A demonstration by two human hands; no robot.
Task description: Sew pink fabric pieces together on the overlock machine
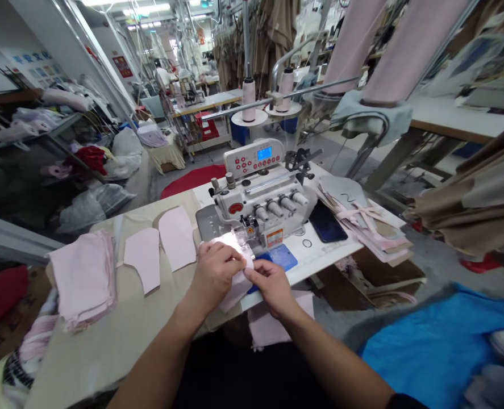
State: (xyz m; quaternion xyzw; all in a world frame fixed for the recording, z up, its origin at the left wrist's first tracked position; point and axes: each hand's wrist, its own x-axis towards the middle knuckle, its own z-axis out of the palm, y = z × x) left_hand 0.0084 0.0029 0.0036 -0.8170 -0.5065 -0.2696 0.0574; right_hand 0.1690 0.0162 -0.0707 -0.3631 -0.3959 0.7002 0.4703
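Observation:
A pale pink fabric piece [233, 291] lies at the front of the white overlock sewing machine [262, 196], under its lit needle area. My left hand [219, 271] is closed on the fabric, its thumb and fingers pinching near the presser foot. Close beside it, my right hand [273, 284] pinches the fabric's right edge between thumb and fingers. The needle and the stitched edge are hidden by my fingers and the glare. Part of the pink cloth [269, 326] hangs below the table edge.
Left of the machine lie two cut pink pieces [177, 237] and a stack of pink fabric [83, 278]. A dark phone [327, 220] and tied pattern bundle [371, 224] lie to the right. Thread cones [249, 101] stand behind. A blue sheet [439, 346] covers the floor at right.

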